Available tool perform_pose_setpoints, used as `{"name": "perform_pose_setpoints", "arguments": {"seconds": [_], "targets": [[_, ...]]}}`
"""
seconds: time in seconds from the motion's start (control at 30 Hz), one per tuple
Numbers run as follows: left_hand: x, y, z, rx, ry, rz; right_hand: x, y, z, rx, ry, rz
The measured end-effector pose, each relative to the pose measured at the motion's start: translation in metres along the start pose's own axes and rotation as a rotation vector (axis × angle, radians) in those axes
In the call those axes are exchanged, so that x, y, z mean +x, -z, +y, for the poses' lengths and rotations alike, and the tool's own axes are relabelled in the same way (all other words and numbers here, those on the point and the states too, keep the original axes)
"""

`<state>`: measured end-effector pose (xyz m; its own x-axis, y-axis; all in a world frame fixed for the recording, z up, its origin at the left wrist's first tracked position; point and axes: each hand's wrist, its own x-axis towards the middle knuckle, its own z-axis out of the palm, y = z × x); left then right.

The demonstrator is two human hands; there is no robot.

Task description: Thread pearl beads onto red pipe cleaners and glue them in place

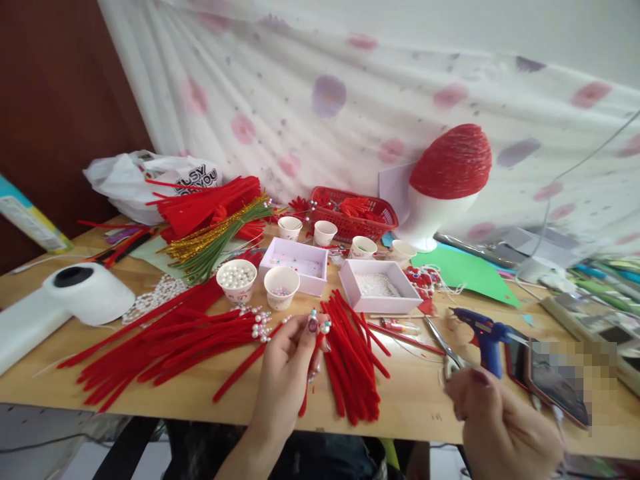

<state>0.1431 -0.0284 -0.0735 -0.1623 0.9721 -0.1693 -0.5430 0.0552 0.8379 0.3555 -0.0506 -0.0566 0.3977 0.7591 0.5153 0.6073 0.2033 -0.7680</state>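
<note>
My left hand [287,377] is closed in front of me, pinching a red pipe cleaner [303,403] between thumb and fingers. Small pearl and blue beads [325,327] stick out at its top. My right hand [500,420] is wrapped round scissors [444,343] at the right, their pointed metal blades slanting up and left; the handles are hidden in the fist. Beside my left hand lie a bundle of plain red pipe cleaners [353,373] and, to the left, pipe cleaners tipped with pearls [200,347].
Paper cups of beads [237,283] and white box trays [380,287] stand behind my hands. A blue glue gun [483,333] and phones [555,380] lie at the right. Farther back are a red basket [350,230] and a foam head with a red cap [453,163].
</note>
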Motion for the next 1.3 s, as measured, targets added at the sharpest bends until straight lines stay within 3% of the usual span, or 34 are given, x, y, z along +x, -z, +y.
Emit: {"name": "perform_pose_setpoints", "arguments": {"seconds": [0.07, 0.23, 0.33, 0.4, 0.5, 0.57, 0.63, 0.73, 0.83, 0.9, 0.97, 1.07, 1.1, 1.13, 1.2, 1.3], "targets": [[0.000, 0.004, -0.001, 0.068, 0.025, -0.020, 0.005, 0.010, 0.015, -0.130, -0.051, 0.132], [0.003, 0.011, 0.001, 0.138, -0.007, -0.086, 0.020, 0.043, 0.042, -0.419, -0.262, 0.073], [0.001, 0.006, 0.001, 0.086, -0.004, -0.171, 0.013, 0.034, 0.032, -0.241, -0.267, -0.027], [-0.002, 0.002, -0.001, 0.013, 0.028, -0.207, -0.001, 0.009, 0.016, 0.046, -0.157, -0.193], [-0.007, 0.001, -0.002, -0.094, 0.068, -0.167, -0.026, -0.037, -0.014, 0.297, -0.189, -0.735], [-0.009, 0.003, 0.000, -0.130, 0.061, -0.104, -0.040, -0.060, -0.031, 0.373, -0.209, -0.955], [-0.009, 0.006, 0.004, -0.141, 0.037, -0.054, -0.050, -0.073, -0.040, 0.450, -0.251, -1.041], [-0.008, 0.010, 0.007, -0.109, -0.011, -0.024, -0.060, -0.081, -0.041, 0.508, -0.327, -1.058], [-0.006, 0.011, 0.004, -0.064, -0.051, -0.005, -0.064, -0.081, -0.036, 0.469, -0.346, -1.040], [-0.006, 0.010, 0.003, -0.073, -0.046, 0.016, -0.057, -0.073, -0.030, 0.385, -0.280, -0.945], [-0.006, 0.009, 0.004, -0.104, -0.009, 0.031, -0.040, -0.056, -0.018, 0.220, -0.189, -0.661], [-0.006, 0.011, 0.007, -0.124, 0.037, 0.014, -0.001, -0.013, 0.011, -0.190, -0.150, 0.002], [-0.006, 0.012, 0.008, -0.115, 0.043, -0.001, 0.012, 0.003, 0.024, -0.342, -0.183, 0.140], [-0.005, 0.013, 0.008, -0.103, 0.050, -0.019, 0.023, 0.017, 0.036, -0.459, -0.253, 0.187], [-0.006, 0.015, 0.006, -0.069, 0.071, -0.045, 0.043, 0.040, 0.061, -0.599, -0.333, 0.160], [-0.009, 0.015, 0.001, -0.003, 0.105, -0.058, 0.064, 0.050, 0.090, -0.714, -0.231, 0.117]]}}
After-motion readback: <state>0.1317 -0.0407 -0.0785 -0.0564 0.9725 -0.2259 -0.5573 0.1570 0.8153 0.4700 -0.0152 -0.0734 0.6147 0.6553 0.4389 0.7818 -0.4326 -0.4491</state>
